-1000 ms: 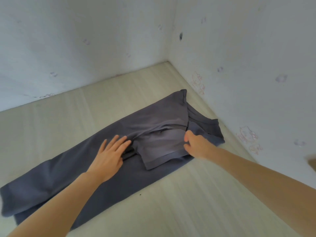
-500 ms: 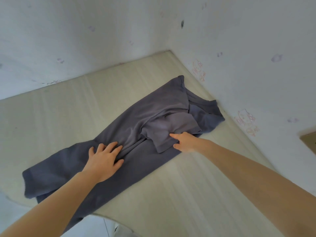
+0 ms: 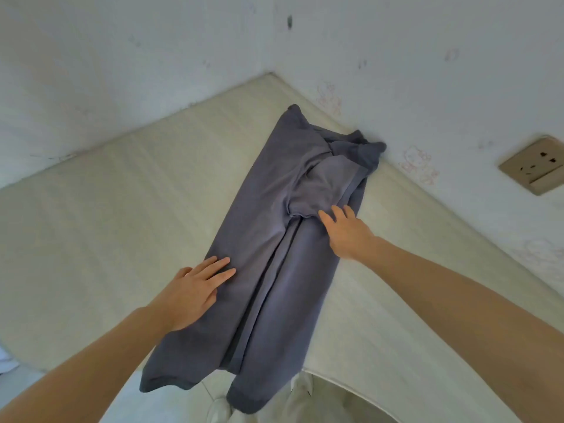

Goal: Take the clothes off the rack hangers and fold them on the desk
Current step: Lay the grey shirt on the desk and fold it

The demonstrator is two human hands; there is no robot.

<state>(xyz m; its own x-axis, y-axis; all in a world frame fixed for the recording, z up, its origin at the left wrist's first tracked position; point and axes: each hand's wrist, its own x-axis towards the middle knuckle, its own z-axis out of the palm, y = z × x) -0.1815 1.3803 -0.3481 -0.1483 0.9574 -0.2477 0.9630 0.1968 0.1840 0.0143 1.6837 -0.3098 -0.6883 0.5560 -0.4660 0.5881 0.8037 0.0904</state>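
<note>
A dark grey garment lies in a long narrow strip on the pale desk, both sides folded in toward the middle. Its far end reaches the wall corner and its near end hangs over the desk's front edge. My left hand lies flat with straight fingers on the garment's left side. My right hand rests with spread fingers on the right side, just below a folded-in sleeve.
White walls meet in a corner behind the desk. A beige wall socket sits on the right wall. The floor and pale trousers show below the desk's curved front edge.
The view swung so the garment now runs away from me. My left hand slid toward the garment's near half. My right hand moved off the sleeve's edge and flattened just below it.
</note>
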